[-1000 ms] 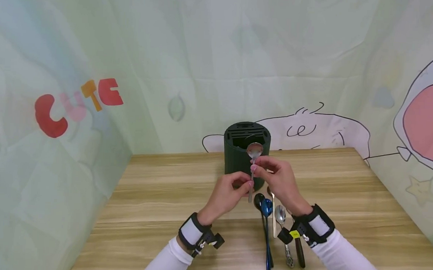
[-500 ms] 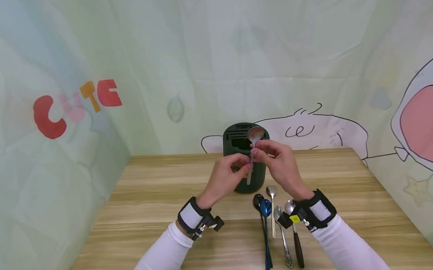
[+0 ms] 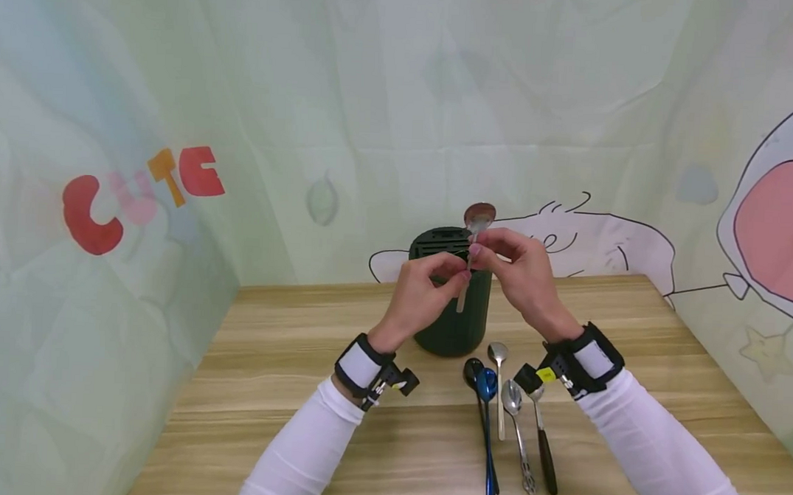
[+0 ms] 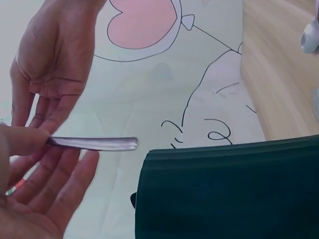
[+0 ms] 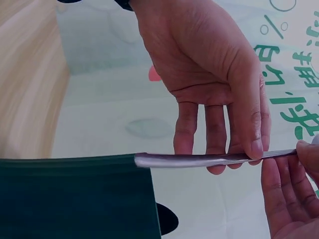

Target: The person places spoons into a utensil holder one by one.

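Both hands pinch a silver spoon [image 3: 480, 216], held bowl up in front of the dark green cutlery holder [image 3: 451, 327]. My left hand [image 3: 424, 297] grips it low on the handle, with thumb and fingertips. Higher up, just under the bowl, my right hand [image 3: 520, 273] pinches the handle. In the left wrist view the flat handle end [image 4: 94, 144] sticks out beyond the left thumb, toward the holder [image 4: 224, 191]. The right wrist view has the handle tip [image 5: 149, 160] overlapping the holder's edge [image 5: 75, 194]; whether they touch I cannot tell. The bowl is outside both wrist views.
Several spoons lie in front of the holder: a black one [image 3: 474, 370], a blue one [image 3: 487, 388], a slim silver one [image 3: 500, 389], an ornate-handled one [image 3: 513, 400] and a dark-handled one [image 3: 547, 461]. Behind the wooden table [image 3: 297, 383] hangs a printed cloth [image 3: 402, 129].
Both hands have risen together with the spoon, and its bowl now stands above the holder's top. The holder and the spoons on the table stay where they were.
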### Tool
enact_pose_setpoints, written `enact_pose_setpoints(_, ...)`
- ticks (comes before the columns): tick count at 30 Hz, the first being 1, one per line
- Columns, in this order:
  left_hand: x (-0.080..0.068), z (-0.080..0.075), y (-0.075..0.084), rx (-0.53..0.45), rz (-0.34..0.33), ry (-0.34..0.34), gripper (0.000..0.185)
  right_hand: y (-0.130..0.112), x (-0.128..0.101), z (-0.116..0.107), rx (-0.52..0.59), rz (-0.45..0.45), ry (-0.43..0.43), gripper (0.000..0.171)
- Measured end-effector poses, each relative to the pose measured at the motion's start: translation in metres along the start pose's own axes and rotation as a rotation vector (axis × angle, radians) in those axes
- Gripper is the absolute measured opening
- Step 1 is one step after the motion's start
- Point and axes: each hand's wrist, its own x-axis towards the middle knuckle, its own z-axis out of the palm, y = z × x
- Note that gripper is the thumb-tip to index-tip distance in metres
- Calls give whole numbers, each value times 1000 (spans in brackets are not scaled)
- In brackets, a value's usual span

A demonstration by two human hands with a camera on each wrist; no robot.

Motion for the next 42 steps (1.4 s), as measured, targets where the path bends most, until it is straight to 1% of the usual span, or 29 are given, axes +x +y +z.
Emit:
enact_pose_setpoints(6, 9, -2, 0, -25, 0, 9, 12, -2, 10, -2, -6, -9, 11, 21)
enact_pose_setpoints(12, 20, -5, 3, 24, 15, 16, 13, -4, 21, -5, -22, -35, 26, 21)
enact_pose_setpoints(17, 26, -7, 4, 59, 12, 24, 16, -6, 27, -7, -51, -23, 10, 20)
enact_pose_setpoints(24, 32, -10, 4, 56, -7, 23, 18, -8, 34, -9, -61, -29, -18, 18)
enact_pose_setpoints(32, 41, -12, -1, 64, 11, 32, 18, -6, 40, -8, -68, -14, -26, 18)
enact_pose_setpoints(35, 43, -10, -3, 70, 8, 37, 18, -2, 42, -8, -69, -6, -25, 17)
enact_pose_setpoints(42, 48, -9, -12, 84, 9, 31, 18, 6, 48, -7, -85, 13, -37, 15)
